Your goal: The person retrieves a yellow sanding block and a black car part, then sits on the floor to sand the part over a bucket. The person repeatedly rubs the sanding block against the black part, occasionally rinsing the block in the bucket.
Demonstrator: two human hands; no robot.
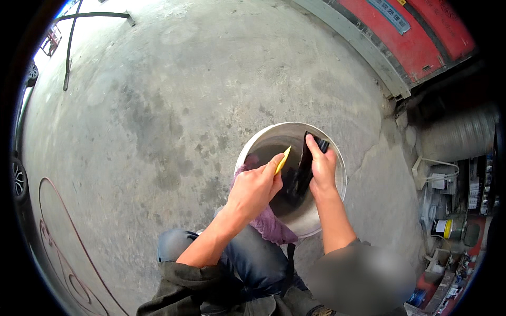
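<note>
A round white bucket (254, 138) stands on the floor in front of my knees, with dark water (274, 158) in it. Over its left rim hangs a purple cloth (275, 227). My left hand (254, 184) is closed on a thin yellow piece (283, 160) with a pointed end; its exact kind is unclear. Above the bucket's right side, my right hand (321, 166) grips a long, glossy black part (304, 171), thumb on its upper end. The yellow tip points up toward the black part, a small gap apart. The black part's lower end is hard to make out against the water.
Stained concrete floor (158, 105) spreads to the left and ahead. A reddish hose (74, 226) lies looped at the far left. Red panels (411, 42) stand at the upper right, and a cluttered shelf (448, 258) with small parts lines the right side.
</note>
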